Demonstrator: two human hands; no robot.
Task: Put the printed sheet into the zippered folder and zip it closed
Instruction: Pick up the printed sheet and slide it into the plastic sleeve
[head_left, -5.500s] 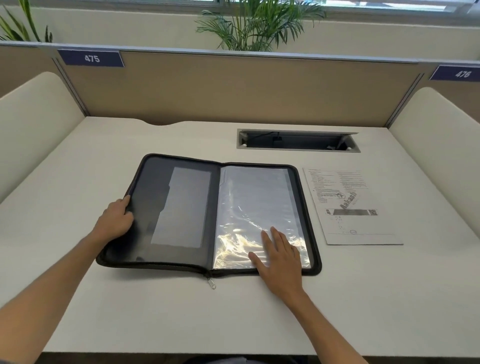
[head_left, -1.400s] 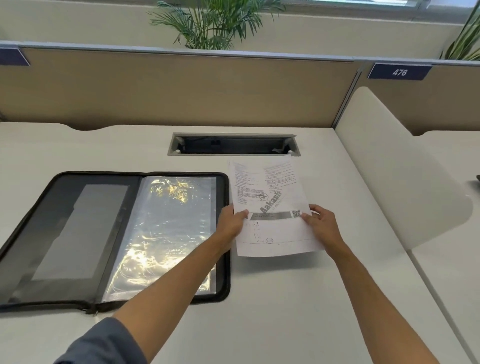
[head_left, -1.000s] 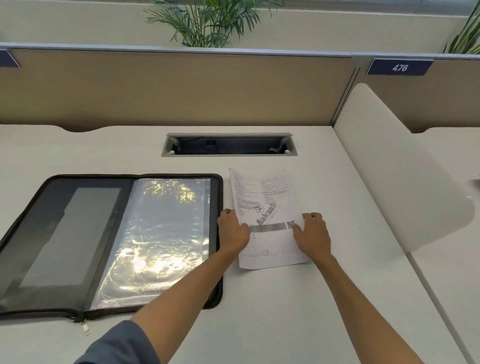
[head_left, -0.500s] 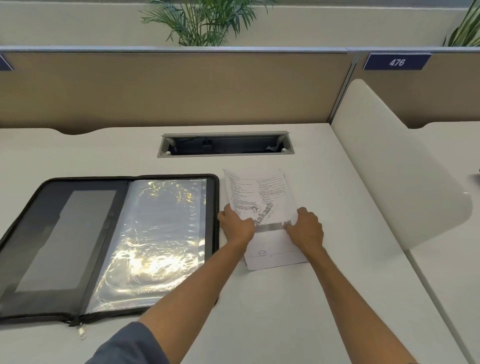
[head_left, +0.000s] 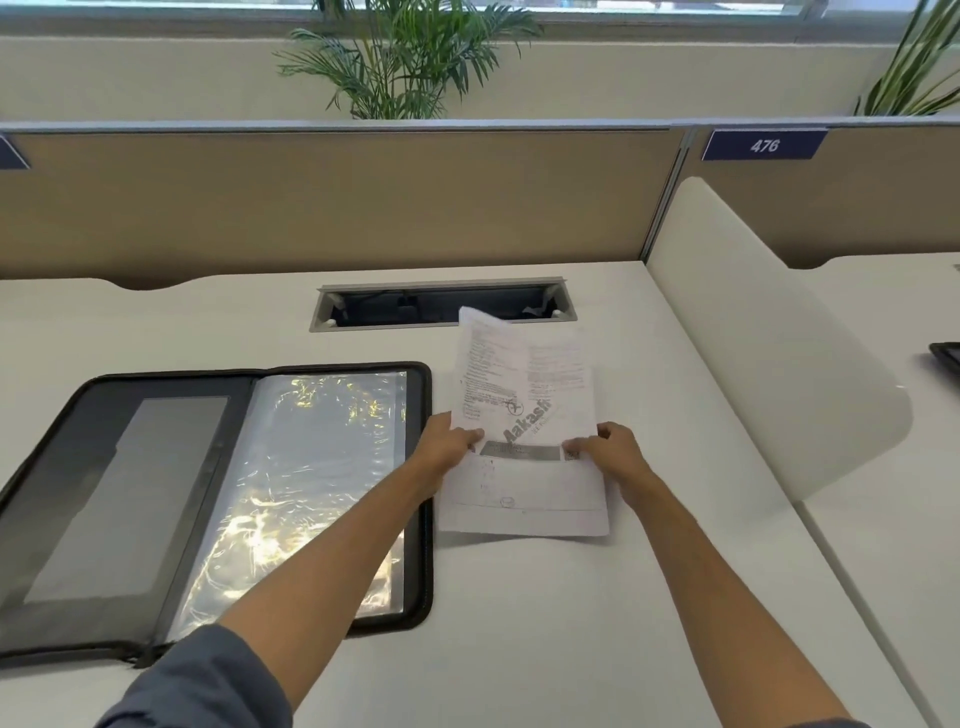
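Observation:
The printed sheet (head_left: 524, 405) is lifted off the white desk (head_left: 545, 623), its top edge raised toward the cable slot and its near edge close to the desk. My left hand (head_left: 449, 449) pinches the sheet's left edge. My right hand (head_left: 610, 449) pinches its right edge, fingers curled over the paper. The black zippered folder (head_left: 426, 467) lies open flat to the left, with a dark inner cover on its left half and shiny clear plastic sleeves (head_left: 311, 467) on its right half. My left forearm crosses over the folder's lower right corner.
A recessed cable slot (head_left: 441, 304) sits in the desk behind the sheet. A curved white divider (head_left: 769, 364) stands to the right, a tan partition (head_left: 337, 202) along the back. A dark object (head_left: 948, 358) lies on the neighbouring desk at far right.
Half a second ago both hands pressed the sheet flat on the desk; now they have lifted it, and its top edge has risen toward the cable slot. The folder has not moved.

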